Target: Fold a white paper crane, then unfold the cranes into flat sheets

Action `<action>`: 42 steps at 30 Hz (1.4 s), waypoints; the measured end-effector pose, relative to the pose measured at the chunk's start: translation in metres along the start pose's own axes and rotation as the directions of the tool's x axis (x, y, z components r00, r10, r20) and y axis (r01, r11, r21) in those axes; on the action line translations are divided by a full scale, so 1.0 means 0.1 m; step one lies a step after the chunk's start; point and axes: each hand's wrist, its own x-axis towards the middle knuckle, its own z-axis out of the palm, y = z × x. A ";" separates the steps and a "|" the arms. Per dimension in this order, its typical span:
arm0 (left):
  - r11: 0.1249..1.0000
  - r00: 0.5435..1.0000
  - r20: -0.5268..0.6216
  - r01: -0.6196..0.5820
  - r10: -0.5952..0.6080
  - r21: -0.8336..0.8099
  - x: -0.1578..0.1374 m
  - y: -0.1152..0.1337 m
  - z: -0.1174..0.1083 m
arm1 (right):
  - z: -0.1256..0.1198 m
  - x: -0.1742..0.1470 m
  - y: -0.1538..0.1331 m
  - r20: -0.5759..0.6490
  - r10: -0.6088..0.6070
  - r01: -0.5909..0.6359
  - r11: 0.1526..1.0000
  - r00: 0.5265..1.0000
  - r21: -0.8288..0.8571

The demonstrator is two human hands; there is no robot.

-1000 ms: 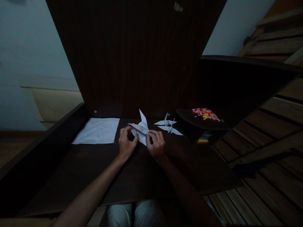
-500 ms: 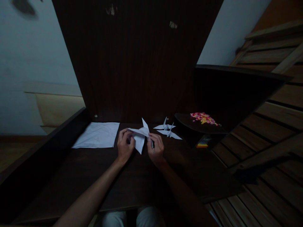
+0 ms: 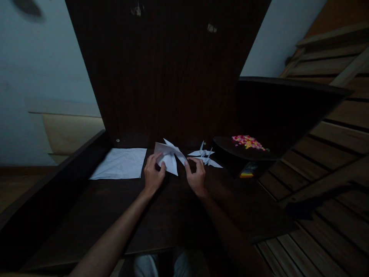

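Observation:
A partly folded sheet of white paper (image 3: 169, 159) is held up over the dark desk, its flaps standing apart. My left hand (image 3: 153, 174) grips its left side, thumb in front and fingers behind. With thumb and forefinger, my right hand (image 3: 196, 176) pinches the pointed right end. Just beyond my right hand lie two white paper cranes (image 3: 204, 153), close together with wings spread. To the left of my left hand rests a flat stack of white paper (image 3: 118, 163), slightly creased.
A dark corner shelf (image 3: 230, 148) at the right carries a pile of small pink, red and yellow pieces (image 3: 248, 142). Below it shows a colourful item (image 3: 247, 173). A tall dark panel (image 3: 173, 77) closes the back, and a low side board (image 3: 57, 177) edges the left. Wooden slats stand at far right.
The folded paper has turned in my hands, its upper point now leaning left and its right end tilting down. My right hand has shifted slightly right. The view has moved a little.

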 end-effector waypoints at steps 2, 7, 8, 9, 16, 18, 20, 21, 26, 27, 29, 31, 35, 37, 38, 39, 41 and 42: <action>0.992 0.994 -0.005 0.113 -0.113 -0.058 0.01 -0.01 0.01 | 0.00 -0.01 -0.01 0.054 -0.013 0.012 1.000 0.998 0.027; 0.827 0.900 0.094 0.430 -0.427 -0.361 0.04 -0.05 0.04 | 0.00 -0.04 -0.04 0.122 0.001 -0.008 0.998 0.993 0.058; 0.798 0.885 0.115 0.458 -0.451 -0.393 0.05 -0.04 0.05 | 0.01 -0.05 -0.04 0.134 0.032 -0.041 0.997 0.990 0.067; 0.773 0.873 0.143 0.480 -0.466 -0.414 0.07 -0.03 0.05 | 0.02 -0.06 -0.03 0.148 0.073 -0.086 0.993 0.986 0.083; 0.726 0.847 0.297 0.531 -0.440 -0.438 0.07 0.12 0.03 | 0.12 -0.14 0.05 0.237 0.286 -0.350 0.888 0.928 0.300; 0.783 0.872 0.337 0.474 -0.354 -0.403 0.06 0.14 0.03 | 0.15 -0.16 0.05 0.232 0.302 -0.368 0.865 0.925 0.341; 0.856 0.896 0.360 0.387 -0.260 -0.344 0.04 0.15 0.03 | 0.17 -0.17 0.04 0.222 0.321 -0.384 0.846 0.921 0.370; 0.886 0.904 0.368 0.343 -0.219 -0.314 0.03 0.14 0.04 | 0.17 -0.18 0.04 0.220 0.329 -0.392 0.838 0.918 0.379; 0.954 0.935 0.316 0.230 -0.161 -0.194 0.01 0.03 0.07 | 0.16 -0.15 0.06 0.176 0.367 -0.406 0.840 0.914 0.360; 0.960 0.948 0.265 0.227 -0.179 -0.164 0.01 0.01 0.07 | 0.15 -0.14 0.07 0.156 0.372 -0.403 0.848 0.915 0.344; 0.971 0.972 0.123 0.213 -0.200 -0.109 0.01 0.00 0.05 | 0.13 -0.12 0.07 0.108 0.376 -0.391 0.872 0.920 0.296; 0.985 0.987 -0.028 0.157 -0.159 -0.073 0.03 0.03 0.01 | 0.10 -0.10 0.06 0.069 0.362 -0.368 0.902 0.930 0.226; 0.994 0.998 0.042 -0.040 0.044 -0.098 0.00 0.18 -0.05 | 0.08 -0.14 0.01 0.061 0.258 -0.263 0.961 0.964 0.086; 0.980 0.960 0.247 -0.089 0.132 -0.176 -0.05 0.24 -0.03 | 0.08 -0.18 -0.01 0.081 0.171 -0.174 0.984 0.982 0.037; 0.973 0.932 0.322 -0.104 0.167 -0.205 -0.07 0.26 -0.01 | 0.07 -0.19 -0.01 0.097 0.116 -0.118 0.993 0.989 0.019; 0.968 0.910 0.365 -0.120 0.196 -0.222 -0.10 0.26 0.01 | 0.06 -0.20 -0.01 0.113 0.056 -0.056 0.998 0.992 0.004; 0.958 0.889 0.390 -0.151 0.239 -0.242 -0.13 0.26 0.04 | 0.04 -0.20 0.01 0.146 -0.064 0.067 0.998 0.987 -0.019; 0.956 0.890 0.382 -0.161 0.247 -0.244 -0.14 0.25 0.05 | 0.03 -0.19 0.02 0.157 -0.110 0.116 0.993 0.981 -0.028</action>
